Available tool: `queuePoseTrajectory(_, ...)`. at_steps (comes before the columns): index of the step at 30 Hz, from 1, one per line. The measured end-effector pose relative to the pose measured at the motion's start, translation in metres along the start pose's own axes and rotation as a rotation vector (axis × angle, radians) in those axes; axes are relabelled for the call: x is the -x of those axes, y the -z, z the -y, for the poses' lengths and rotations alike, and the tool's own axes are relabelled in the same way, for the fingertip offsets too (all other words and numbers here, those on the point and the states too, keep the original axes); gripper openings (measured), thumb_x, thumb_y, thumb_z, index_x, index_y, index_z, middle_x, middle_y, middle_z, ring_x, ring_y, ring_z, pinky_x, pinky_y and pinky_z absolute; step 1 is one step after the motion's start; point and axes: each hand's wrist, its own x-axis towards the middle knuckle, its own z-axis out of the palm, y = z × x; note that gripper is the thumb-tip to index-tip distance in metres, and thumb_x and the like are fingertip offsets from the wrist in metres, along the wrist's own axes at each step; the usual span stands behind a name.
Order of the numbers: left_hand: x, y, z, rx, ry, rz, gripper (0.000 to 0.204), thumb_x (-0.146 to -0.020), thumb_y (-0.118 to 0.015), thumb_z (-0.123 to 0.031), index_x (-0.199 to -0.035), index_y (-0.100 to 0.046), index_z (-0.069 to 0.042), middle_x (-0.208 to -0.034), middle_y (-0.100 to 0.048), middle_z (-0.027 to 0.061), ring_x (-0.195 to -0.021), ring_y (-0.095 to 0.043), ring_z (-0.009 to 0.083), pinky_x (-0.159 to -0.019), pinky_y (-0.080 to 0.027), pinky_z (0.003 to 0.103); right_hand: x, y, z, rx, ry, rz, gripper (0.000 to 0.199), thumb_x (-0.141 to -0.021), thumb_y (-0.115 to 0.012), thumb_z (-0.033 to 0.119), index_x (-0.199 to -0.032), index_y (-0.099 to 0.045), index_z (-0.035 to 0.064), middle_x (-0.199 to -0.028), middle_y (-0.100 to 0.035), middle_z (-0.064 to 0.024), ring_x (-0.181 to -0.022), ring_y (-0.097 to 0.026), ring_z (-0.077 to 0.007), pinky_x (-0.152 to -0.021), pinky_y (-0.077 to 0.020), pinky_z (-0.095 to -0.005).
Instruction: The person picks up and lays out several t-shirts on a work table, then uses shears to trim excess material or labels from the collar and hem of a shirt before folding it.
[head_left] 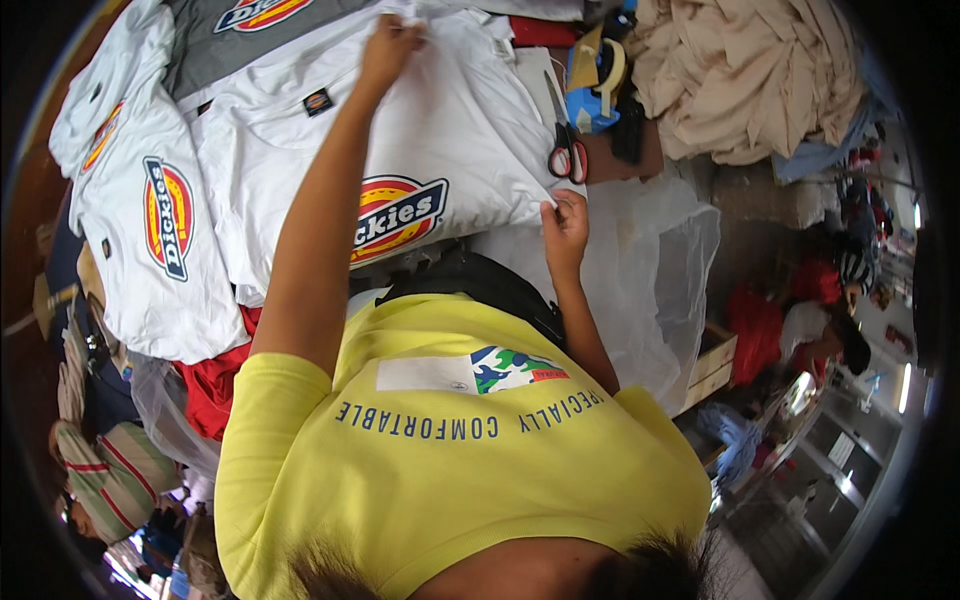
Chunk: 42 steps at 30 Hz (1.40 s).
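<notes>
Since I've got this white printed T-shirt (470, 120) spread out right in front of me, both arms are reaching over it in different directions. The fingers of my right hand (567, 228) are closed in a small pinch on its near right corner, I'd guess to hold that edge straight so the cloth doesn't bunch up. My left hand (391, 50) is way out at the far edge, on the cloth, but it's a bit blurry, so I honestly can't tell if those fingers are gripping or just pressing flat. So the shirt basically lies between my two hands, with its colorful chest badge (408, 212) on the side closest to my belly. The scissors (566, 155) sit just past my right hand, beside the shirt, with the handles pointing back at me, which seems handy for a quick grab. There's a tape roll (611, 78) near them too. Another white tee (130, 250) lies off to my left, probably so it's out of the way.
</notes>
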Motion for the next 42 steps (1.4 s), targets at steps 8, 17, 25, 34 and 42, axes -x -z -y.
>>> queuePoseTrajectory(8, 0.063, -0.018, -0.016, -0.247, -0.466, 0.107, 0.041, -0.078, -0.06, -0.008, -0.116, -0.046, -0.006, -0.121, -0.047, 0.017, -0.112, -0.046, 0.0334, -0.092, -0.039, 0.037, -0.023, -0.004, 0.031, 0.978, 0.5, -0.031, 0.029, -0.073, -0.06, 0.003, -0.1, -0.051, 0.0049, -0.084, -0.055, -0.0097, -0.079, -0.054, -0.0237, -0.074, -0.0414, -0.0354)
queuePoseTrajectory(17, 0.304, 0.131, 0.013, -0.817, 0.033, -0.769, 0.029, -0.077, -0.057, -0.005, -0.106, -0.053, -0.005, -0.107, -0.05, 0.0158, -0.102, -0.045, 0.0339, -0.089, -0.033, 0.042, -0.066, -0.173, 0.07, 0.412, 0.726, 0.72, 0.014, -0.072, -0.057, 0.0, -0.086, -0.059, 0.0043, -0.085, -0.058, -0.0107, -0.082, -0.053, -0.0299, -0.076, -0.0406, -0.0373)
queuePoseTrajectory(25, 0.388, 0.149, 0.068, -0.443, 0.332, -0.77, 0.038, -0.078, -0.062, -0.016, -0.111, -0.049, -0.001, -0.105, -0.049, 0.0175, -0.1, -0.045, 0.0326, -0.089, -0.034, 0.038, -0.045, -0.428, 0.103, 0.498, 1.193, 0.896, 0.022, -0.075, -0.061, 0.016, -0.097, -0.062, 0.0135, -0.1, -0.059, -0.0039, -0.095, -0.052, -0.0275, -0.077, -0.0412, -0.0404)
queuePoseTrajectory(34, 0.395, 0.158, 0.06, -0.249, 0.353, -0.849, 0.02, -0.073, -0.065, -0.01, -0.089, -0.055, -0.001, -0.084, -0.054, 0.0123, -0.081, -0.054, 0.0266, -0.074, -0.043, 0.034, -0.069, -0.461, 0.106, 0.495, 0.9, 0.885, 0.014, -0.065, -0.072, 0.023, -0.078, -0.07, 0.0178, -0.089, -0.06, -0.0069, -0.091, -0.053, -0.0261, -0.077, -0.0432, -0.0368)
queuePoseTrajectory(42, 0.399, 0.124, 0.003, -0.556, -0.204, -0.523, 0.027, -0.064, -0.06, 0.002, -0.089, -0.053, -0.005, -0.077, -0.053, 0.0095, -0.073, -0.054, 0.0263, -0.066, -0.044, 0.036, -0.128, -0.34, 0.058, -0.054, 0.221, 0.753, 0.015, -0.071, -0.065, -0.001, -0.086, -0.065, 0.0003, -0.083, -0.058, -0.0018, -0.068, -0.055, -0.0109, -0.06, -0.0446, -0.022)
